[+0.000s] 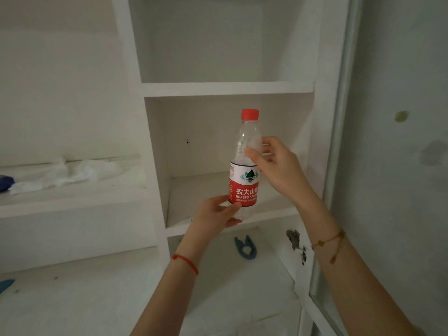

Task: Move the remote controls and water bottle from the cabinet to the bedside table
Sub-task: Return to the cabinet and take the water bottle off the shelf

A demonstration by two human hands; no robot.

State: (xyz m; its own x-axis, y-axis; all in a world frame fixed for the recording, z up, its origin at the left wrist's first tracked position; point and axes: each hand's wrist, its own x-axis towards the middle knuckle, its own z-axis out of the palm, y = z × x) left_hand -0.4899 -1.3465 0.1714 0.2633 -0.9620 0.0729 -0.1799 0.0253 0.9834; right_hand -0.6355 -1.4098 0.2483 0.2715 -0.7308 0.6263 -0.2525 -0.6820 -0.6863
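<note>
Bottle-wise it's partway: the water bottle (pixel 244 166) is held upright in front of the cabinet shelf (pixel 232 215), left hand (pixel 215 214) gripping its base, right hand (pixel 276 163) pinching its upper body. No remotes or bedside table visible, so I'd guess the carry's still ahead.

Upright red-capped water bottle (pixel 244 166), red-labelled
</note>
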